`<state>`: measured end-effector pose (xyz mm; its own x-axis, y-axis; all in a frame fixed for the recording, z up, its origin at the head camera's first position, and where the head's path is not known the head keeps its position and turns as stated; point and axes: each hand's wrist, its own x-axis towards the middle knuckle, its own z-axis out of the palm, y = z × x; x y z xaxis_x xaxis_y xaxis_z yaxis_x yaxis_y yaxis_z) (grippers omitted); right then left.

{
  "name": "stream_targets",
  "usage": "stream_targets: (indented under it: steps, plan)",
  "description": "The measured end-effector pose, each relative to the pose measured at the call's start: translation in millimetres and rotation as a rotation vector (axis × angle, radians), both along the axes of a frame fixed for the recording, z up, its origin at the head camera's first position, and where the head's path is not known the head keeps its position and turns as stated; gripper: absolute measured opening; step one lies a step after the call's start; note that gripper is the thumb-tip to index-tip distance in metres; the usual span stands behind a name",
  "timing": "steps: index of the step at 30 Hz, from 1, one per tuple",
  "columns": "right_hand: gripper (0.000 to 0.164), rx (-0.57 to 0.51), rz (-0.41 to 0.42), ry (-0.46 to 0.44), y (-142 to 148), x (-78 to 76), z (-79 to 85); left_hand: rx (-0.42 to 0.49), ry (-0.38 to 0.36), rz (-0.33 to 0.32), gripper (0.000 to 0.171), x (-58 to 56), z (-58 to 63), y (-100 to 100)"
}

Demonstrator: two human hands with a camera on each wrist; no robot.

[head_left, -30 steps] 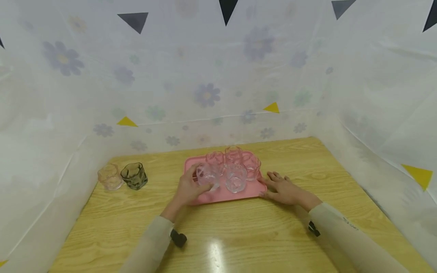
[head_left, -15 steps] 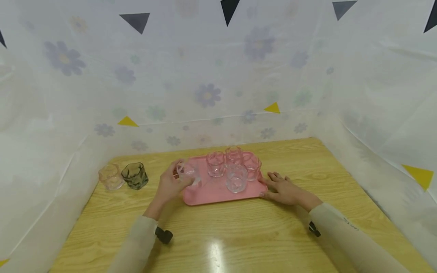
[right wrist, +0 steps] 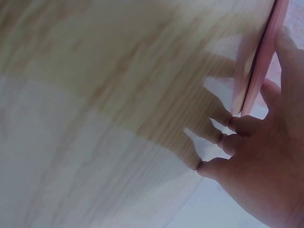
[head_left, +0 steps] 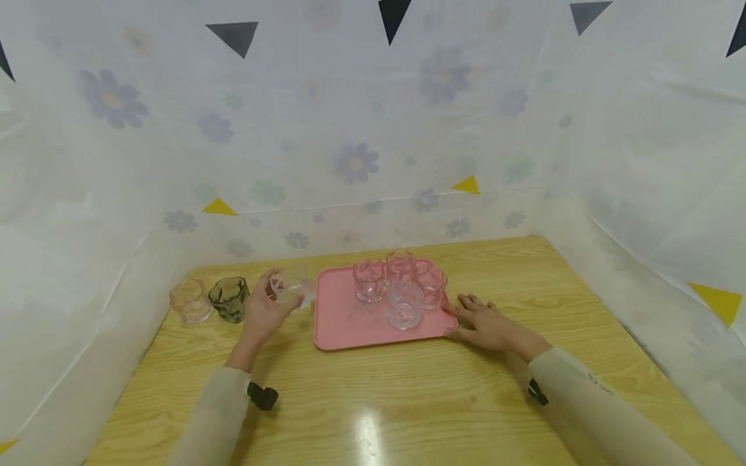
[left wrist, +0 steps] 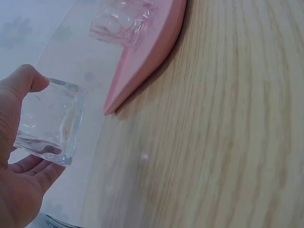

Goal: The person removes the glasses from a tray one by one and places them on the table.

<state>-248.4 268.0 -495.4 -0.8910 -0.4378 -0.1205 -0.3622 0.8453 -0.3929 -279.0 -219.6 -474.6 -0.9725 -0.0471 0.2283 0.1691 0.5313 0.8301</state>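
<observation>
A clear glass cup (head_left: pixel 293 285) is held by my left hand (head_left: pixel 265 315), thumb on one side and fingers on the other, left of the pink tray (head_left: pixel 338 330). In the left wrist view the cup (left wrist: pixel 52 118) is off the table, in the curl of the hand (left wrist: pixel 16 190). My right hand (head_left: pixel 484 325) lies at the tray's right end, fingers spread, touching its edge. In the right wrist view, fingertips of that hand (right wrist: pixel 266 156) rest on the table by the tray's rim (right wrist: pixel 261 66). On the tray stand several clear cups, including a front one (head_left: pixel 405 305) and a left one (head_left: pixel 369 281).
A dark grey glass cup (head_left: pixel 229 299) and an amber-tinted cup (head_left: pixel 191 301) stand side by side at the table's left. The wooden table (head_left: pixel 419 408) is enclosed by pale flowered sheeting (head_left: pixel 291 155) at the back and sides.
My left hand has carried the clear cup from over the tray leftward past its left edge. The right hand has stayed at the tray's right end.
</observation>
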Motion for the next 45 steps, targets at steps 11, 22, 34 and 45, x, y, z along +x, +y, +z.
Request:
stream_targets:
  steps: [11, 22, 34, 45]
  plan:
    - [0.075, -0.001, 0.0, -0.006, -2, 1.4, 0.4, -0.012, -0.044, 0.087, 0.086, 0.1, -4.6, -9]
    - [0.076, 0.003, 0.003, -0.001, -1, 0.4, 0.2, -0.093, -0.013, 0.167, 0.085, -3.5, -11.9, -15]
    - [0.077, 0.004, 0.005, 0.007, 2, -1.4, -3.1, -0.114, 0.003, 0.183, 0.084, -6.4, -19.4, -22]
    - [0.077, 0.008, 0.001, -0.003, 1, -0.9, -0.9, -0.144, 0.051, 0.217, 0.083, -5.4, -21.8, -21]
